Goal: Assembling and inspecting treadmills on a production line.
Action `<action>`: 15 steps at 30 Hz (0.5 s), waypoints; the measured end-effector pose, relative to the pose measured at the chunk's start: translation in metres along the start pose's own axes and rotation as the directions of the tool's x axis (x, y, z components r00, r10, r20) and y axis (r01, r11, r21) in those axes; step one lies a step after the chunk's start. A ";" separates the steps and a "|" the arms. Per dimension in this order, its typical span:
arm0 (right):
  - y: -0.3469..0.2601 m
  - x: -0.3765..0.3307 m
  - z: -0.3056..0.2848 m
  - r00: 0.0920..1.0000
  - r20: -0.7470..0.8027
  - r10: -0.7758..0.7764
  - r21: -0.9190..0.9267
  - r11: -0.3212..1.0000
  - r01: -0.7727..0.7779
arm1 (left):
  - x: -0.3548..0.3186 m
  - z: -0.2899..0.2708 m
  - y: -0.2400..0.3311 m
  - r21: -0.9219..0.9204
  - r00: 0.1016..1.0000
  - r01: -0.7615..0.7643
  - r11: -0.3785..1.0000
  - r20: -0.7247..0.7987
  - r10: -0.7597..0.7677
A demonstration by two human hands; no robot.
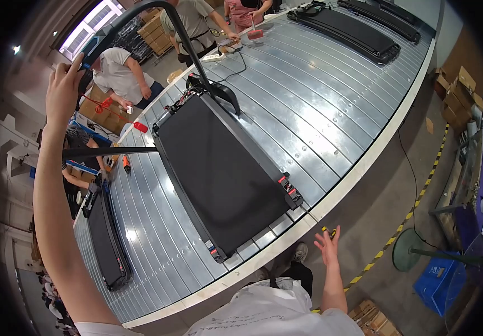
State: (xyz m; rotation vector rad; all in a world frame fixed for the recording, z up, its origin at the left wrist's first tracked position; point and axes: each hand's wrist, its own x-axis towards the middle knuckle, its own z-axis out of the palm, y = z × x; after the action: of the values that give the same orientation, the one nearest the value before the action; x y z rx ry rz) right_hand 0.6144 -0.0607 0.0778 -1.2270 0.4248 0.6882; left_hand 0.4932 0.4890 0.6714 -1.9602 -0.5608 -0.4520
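A treadmill [219, 173] with a black belt lies on the slatted metal conveyor in front of me, its black upright frame [182, 33] rising at the far end. My left hand [62, 92] is raised high at the left. Its fingers are closed at the edge of the dark console [89, 51] on top of that frame; part of the grip is hidden. Low at the right, beyond the conveyor's near edge, my right hand [328, 245] has bent fingers around a small yellow-and-black thing [326, 229], too small to name. Red-and-white labels [286, 185] mark the treadmill's near corner.
Other treadmills lie on the conveyor [314, 112], one at the left [107, 235] and several at the far right [348, 31]. A red-headed mallet [255, 34] and an orange tool [126, 163] rest there. Co-workers [121, 75] stand along the far side. A blue crate [439, 283] sits at right.
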 end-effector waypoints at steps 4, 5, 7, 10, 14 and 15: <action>-0.018 0.004 -0.012 0.930 0.258 -0.260 -0.085 0.953 0.290 | 0.012 0.001 -0.002 -0.028 1.000 0.019 0.999 -0.003 -0.020; -0.023 0.009 -0.018 0.946 0.254 -0.204 -0.299 0.913 0.277 | 0.015 0.001 -0.001 -0.041 1.000 0.007 0.999 -0.024 -0.008; -0.037 0.009 -0.013 0.959 0.245 -0.142 -0.497 0.831 0.250 | 0.018 -0.002 -0.001 -0.044 0.999 -0.008 0.999 -0.039 0.006; -0.053 0.008 -0.008 0.803 0.414 -0.429 -0.853 0.124 0.506 | 0.020 -0.006 -0.004 -0.029 1.000 0.028 0.999 0.006 -0.027; -0.062 0.001 -0.003 0.709 0.474 -0.521 -0.831 0.000 0.556 | 0.018 -0.004 0.001 -0.021 1.000 0.023 1.000 0.017 -0.022; -0.064 -0.002 -0.003 0.613 0.525 -0.591 -0.812 -0.132 0.568 | 0.016 -0.003 0.004 -0.034 1.000 0.011 0.999 0.004 -0.011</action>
State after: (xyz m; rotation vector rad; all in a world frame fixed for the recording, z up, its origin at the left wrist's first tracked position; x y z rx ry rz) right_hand 0.6574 -0.0754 0.1235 -2.4350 -0.8121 -0.0169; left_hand 0.5090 0.4879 0.6781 -1.9918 -0.5700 -0.4671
